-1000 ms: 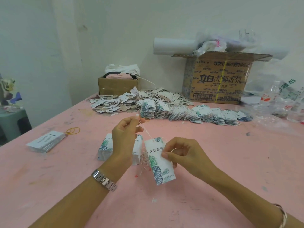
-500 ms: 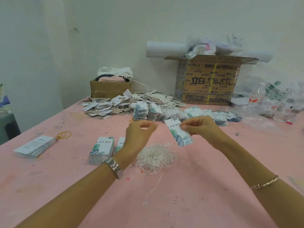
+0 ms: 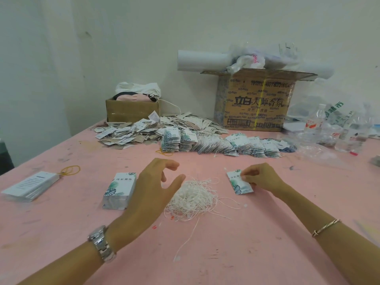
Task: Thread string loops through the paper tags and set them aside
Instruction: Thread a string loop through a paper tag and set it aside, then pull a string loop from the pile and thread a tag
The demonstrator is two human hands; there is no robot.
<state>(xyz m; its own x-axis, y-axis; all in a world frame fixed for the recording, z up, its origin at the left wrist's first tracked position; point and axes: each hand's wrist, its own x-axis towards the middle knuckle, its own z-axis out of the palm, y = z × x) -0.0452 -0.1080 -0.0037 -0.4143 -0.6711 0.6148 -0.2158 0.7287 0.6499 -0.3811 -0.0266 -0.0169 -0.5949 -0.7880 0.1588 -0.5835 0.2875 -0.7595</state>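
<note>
- left hand (image 3: 152,182): open wide, fingers & thumb spread, holds nothing. It is up over the left edge of the string pile (image 3: 193,198).
- right hand (image 3: 261,177): fingers curled, fingertips pinch one tag (image 3: 236,185) near its top right side.
- The tag: white w/ green leaf print, tilted, low by the pink table (image 3: 246,254). Can't tell if it lies flat on it. It is just right of the string pile.
- String pile: a white tangle on the table btwn the 2 hands. A few loose ends trail back toward the person.
- tag stack (image 3: 120,190): just left of the left hand, same leaf print on top. The hand hides its right edge.
- card stack (image 3: 30,186): far left of the left hand, flat on the table, w/ a yellow rubber band (image 3: 70,170) just past it.
- tag row (image 3: 216,142): well past both hands, lots of leaf tags leaning on each other in a long line.
- loose tag heap (image 3: 131,132): past the left hand, touching the left end of the row.
- small box (image 3: 127,110) behind the heap, big box (image 3: 257,103) behind the row, w/ a white paper roll (image 3: 201,60) on top.
- bottles (image 3: 314,122) & clear bags: far past the right hand.
- watch (image 3: 101,243) on the left wrist, bracelet (image 3: 326,227) on the right arm.
</note>
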